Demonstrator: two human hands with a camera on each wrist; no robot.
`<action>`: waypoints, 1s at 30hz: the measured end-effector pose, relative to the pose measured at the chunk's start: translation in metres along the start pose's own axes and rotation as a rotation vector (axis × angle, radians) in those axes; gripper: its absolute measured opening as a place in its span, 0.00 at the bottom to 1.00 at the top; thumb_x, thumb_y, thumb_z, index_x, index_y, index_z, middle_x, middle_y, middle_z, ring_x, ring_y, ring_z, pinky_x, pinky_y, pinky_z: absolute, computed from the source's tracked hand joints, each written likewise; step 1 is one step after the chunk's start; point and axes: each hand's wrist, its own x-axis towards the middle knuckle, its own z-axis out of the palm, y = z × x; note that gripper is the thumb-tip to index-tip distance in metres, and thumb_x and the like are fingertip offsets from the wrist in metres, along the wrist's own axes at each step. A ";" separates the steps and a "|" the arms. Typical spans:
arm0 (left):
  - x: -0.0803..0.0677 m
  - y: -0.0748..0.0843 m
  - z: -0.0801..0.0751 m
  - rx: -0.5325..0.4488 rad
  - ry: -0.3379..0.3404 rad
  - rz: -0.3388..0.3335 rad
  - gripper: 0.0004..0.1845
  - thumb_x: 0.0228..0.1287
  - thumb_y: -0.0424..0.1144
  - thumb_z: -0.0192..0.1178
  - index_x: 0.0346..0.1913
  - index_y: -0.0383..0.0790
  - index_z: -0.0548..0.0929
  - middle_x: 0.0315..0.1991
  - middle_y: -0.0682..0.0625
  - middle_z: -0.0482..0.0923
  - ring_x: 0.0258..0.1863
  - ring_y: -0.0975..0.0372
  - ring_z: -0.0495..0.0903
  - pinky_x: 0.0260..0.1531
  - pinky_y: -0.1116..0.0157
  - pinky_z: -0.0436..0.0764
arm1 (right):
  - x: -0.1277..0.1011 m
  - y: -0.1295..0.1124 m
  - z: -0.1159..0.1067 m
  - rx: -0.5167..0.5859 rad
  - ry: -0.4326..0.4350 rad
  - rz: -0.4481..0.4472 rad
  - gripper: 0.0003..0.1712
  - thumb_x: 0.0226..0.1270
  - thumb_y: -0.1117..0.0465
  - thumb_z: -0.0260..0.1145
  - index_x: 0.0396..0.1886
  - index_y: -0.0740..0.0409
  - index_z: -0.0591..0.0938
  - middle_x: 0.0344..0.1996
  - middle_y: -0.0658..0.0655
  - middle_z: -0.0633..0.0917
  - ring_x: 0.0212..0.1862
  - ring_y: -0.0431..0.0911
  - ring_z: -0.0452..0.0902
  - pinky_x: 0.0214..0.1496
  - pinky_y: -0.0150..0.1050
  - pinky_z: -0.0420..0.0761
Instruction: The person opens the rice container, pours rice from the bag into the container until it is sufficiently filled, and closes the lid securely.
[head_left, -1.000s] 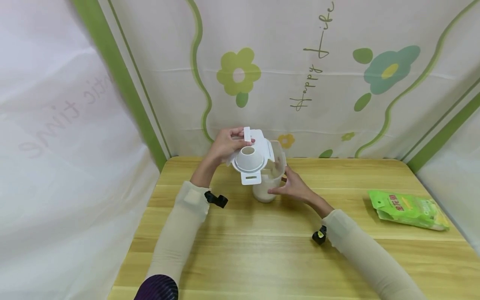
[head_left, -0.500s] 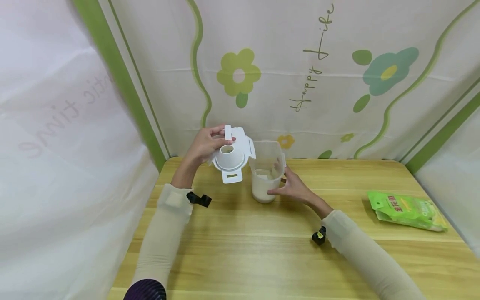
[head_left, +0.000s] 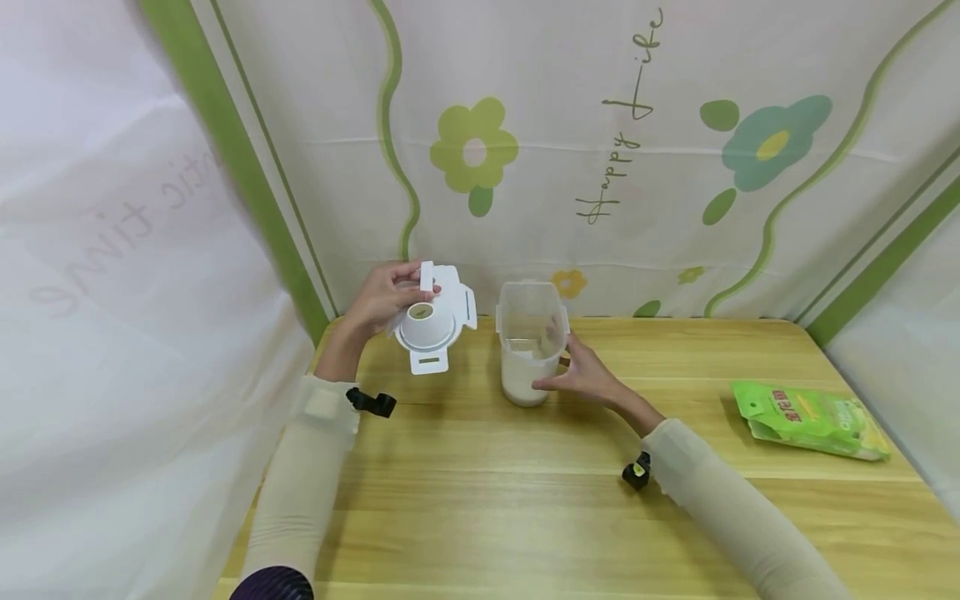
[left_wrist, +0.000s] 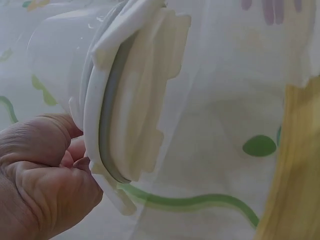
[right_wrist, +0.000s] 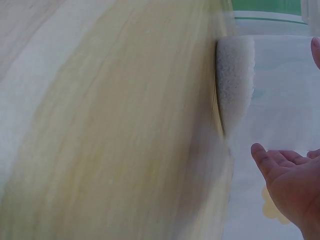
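My left hand point(head_left: 384, 298) grips a white plastic lid point(head_left: 452, 302) with a raised round spout, up to the left of the container. In the left wrist view, a grey seal runs round the lid point(left_wrist: 142, 95), and the fingers of the hand point(left_wrist: 50, 175) pinch its edge. A clear plastic storage container point(head_left: 528, 321), its top uncovered, stands upright on the table with white grains point(head_left: 522, 379) in its bottom. Holding its right side is my right hand point(head_left: 588, 372), thumb in front; other fingers are partly hidden behind. White grains point(right_wrist: 235, 80) also show in the right wrist view.
A green plastic bag point(head_left: 813, 421) with printing lies on the right of the wooden table point(head_left: 510, 508). Patterned curtains point(head_left: 540, 233) hang close behind the table and at both sides.
The lid has moved left, away from above the container, in my left hand, and now sits slightly lower than half a second ago. My right hand stays on the container.
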 end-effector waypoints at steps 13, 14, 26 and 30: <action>0.000 -0.037 -0.024 0.064 -0.035 -0.047 0.38 0.69 0.23 0.67 0.79 0.31 0.66 0.62 0.28 0.80 0.50 0.63 0.88 0.51 0.68 0.86 | 0.000 0.000 -0.001 0.018 -0.002 -0.009 0.75 0.52 0.63 0.87 0.89 0.48 0.46 0.84 0.64 0.56 0.82 0.62 0.57 0.74 0.63 0.70; 0.001 -0.040 -0.026 0.069 -0.042 -0.046 0.37 0.69 0.23 0.67 0.79 0.31 0.67 0.62 0.28 0.81 0.50 0.63 0.88 0.51 0.68 0.86 | 0.000 0.000 -0.001 0.021 -0.001 -0.010 0.75 0.52 0.64 0.87 0.89 0.49 0.46 0.84 0.64 0.56 0.82 0.62 0.57 0.74 0.64 0.70; 0.003 -0.073 -0.042 0.098 -0.053 -0.097 0.38 0.70 0.24 0.67 0.80 0.31 0.65 0.65 0.28 0.78 0.53 0.60 0.87 0.50 0.70 0.86 | -0.001 -0.001 -0.001 0.026 0.002 -0.014 0.75 0.52 0.64 0.87 0.89 0.49 0.45 0.84 0.67 0.56 0.82 0.64 0.57 0.74 0.65 0.70; 0.003 -0.083 -0.046 0.097 -0.044 -0.122 0.38 0.71 0.24 0.65 0.80 0.31 0.64 0.66 0.28 0.77 0.54 0.60 0.86 0.51 0.70 0.86 | -0.002 0.000 0.002 0.043 -0.005 -0.015 0.74 0.53 0.64 0.87 0.89 0.49 0.46 0.84 0.64 0.56 0.82 0.63 0.56 0.74 0.65 0.70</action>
